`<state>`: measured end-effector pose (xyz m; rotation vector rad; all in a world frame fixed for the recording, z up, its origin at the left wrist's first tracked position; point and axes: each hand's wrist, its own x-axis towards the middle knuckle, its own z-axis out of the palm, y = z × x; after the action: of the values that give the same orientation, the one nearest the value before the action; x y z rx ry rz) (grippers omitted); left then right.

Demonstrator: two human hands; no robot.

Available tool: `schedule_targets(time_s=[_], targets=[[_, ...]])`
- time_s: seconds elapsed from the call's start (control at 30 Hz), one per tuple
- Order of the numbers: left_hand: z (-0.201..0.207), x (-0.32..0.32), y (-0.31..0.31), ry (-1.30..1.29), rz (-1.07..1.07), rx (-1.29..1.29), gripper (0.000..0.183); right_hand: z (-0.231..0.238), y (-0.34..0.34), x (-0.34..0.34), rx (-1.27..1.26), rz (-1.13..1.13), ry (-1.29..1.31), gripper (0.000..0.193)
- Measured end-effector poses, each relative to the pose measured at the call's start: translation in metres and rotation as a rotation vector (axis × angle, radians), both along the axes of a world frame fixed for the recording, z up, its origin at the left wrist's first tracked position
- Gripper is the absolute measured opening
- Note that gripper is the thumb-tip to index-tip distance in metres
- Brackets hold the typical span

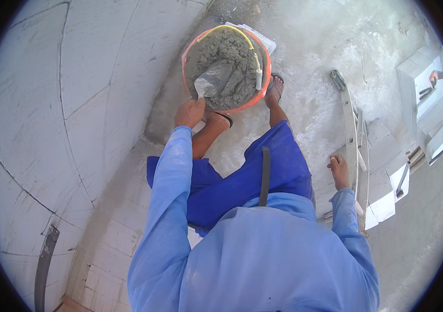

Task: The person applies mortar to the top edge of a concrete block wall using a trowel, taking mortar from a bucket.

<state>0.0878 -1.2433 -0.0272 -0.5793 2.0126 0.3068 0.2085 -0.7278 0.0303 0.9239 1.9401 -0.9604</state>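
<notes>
My left hand is closed around the handle end of a trowel. The trowel's blade, smeared with grey mortar, rests on the wet mortar inside an orange bucket. A yellow wire handle with a white grip lies along the bucket's rim. Out to the right, my right hand hangs beside a pale metal ladder. Its fingers are loosely curled, and nothing shows in them. Whether it touches the ladder, I cannot tell.
A grey block wall rises along the left, with a dark strip against it. On the right, pale blocks lie beyond the ladder, and a red-handled tool rests farther off. My sandalled feet stand beside the bucket on the dusty concrete floor.
</notes>
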Motion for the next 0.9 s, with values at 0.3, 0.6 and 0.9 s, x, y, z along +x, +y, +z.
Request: schedule_targets(time_s=[0.3, 0.6, 0.9], targets=[[0.058, -0.008, -0.035, 0.084, -0.122, -0.192, 0.052, -0.001, 0.010, 0.030, 0.076, -0.099, -0.162, 0.026], [0.013, -0.035, 0.020, 0.084, 0.043, 0.110, 0.046, -0.015, 0.017, 0.038, -0.011, -0.013, -0.101, 0.026], [0.025, -0.002, 0.037, 0.499, 0.005, -0.079, 0.037, -0.008, -0.022, -0.029, -0.058, 0.034, -0.097, 0.027]])
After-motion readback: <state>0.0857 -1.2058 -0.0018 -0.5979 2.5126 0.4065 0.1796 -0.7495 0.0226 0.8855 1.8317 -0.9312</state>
